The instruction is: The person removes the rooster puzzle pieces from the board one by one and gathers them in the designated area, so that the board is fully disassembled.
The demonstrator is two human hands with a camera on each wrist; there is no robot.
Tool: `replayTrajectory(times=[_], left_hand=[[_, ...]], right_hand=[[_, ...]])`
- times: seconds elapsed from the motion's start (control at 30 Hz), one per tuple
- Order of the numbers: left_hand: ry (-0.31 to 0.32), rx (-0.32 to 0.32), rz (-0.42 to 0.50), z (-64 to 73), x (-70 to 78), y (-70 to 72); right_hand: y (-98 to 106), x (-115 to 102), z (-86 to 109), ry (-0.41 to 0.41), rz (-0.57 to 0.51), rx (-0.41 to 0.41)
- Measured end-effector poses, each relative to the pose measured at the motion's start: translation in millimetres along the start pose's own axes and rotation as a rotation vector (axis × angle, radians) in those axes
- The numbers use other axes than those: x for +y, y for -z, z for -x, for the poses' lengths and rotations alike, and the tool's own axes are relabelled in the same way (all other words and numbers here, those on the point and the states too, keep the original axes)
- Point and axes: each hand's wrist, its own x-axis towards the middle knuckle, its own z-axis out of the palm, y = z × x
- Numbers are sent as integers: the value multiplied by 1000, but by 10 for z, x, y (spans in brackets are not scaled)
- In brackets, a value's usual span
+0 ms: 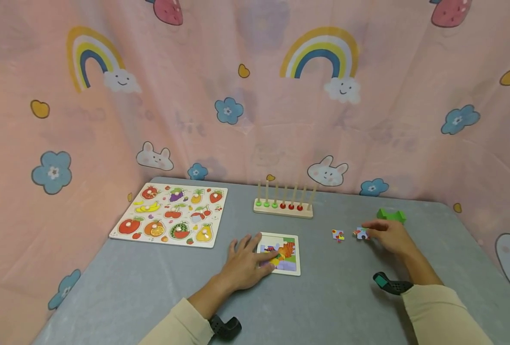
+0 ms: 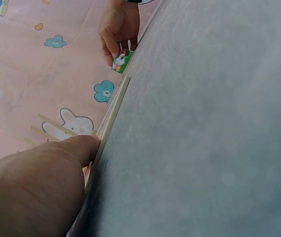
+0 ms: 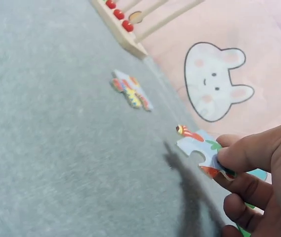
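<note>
My right hand [image 1: 390, 235] pinches a jigsaw puzzle piece [image 3: 202, 150] between thumb and fingers. Its shadow falls on the table in the right wrist view. A second jigsaw piece [image 1: 338, 235] lies flat on the table, left of that hand. My left hand [image 1: 243, 266] rests on a small framed puzzle [image 1: 299, 258], fingers spread over its left part and thumb at the near side. Inside the frame some colourful pieces are fitted, with pale gaps at the upper left; the fingers hide part of the picture.
A white fruit puzzle board [image 1: 162, 215] lies at the back left. Behind the small frame stands a wooden peg rack [image 1: 283, 209] with green and red beads. A green block [image 1: 391, 215] sits just beyond my right hand. A pink printed curtain [image 1: 255, 139] borders the grey table.
</note>
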Motion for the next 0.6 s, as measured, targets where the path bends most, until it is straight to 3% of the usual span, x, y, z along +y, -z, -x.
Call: replayTrajectory(times=[0.37,0.53,0.6], left_hand=[[-18,20,10,6,2,12],[-20,26,10,12,-4,6],[-19,21,10,13,-4,3]], right_hand=[[-97,93,-6,43,98,63],[-89,130,-5,-9,106,110],[-71,147,6,-32,117,163]])
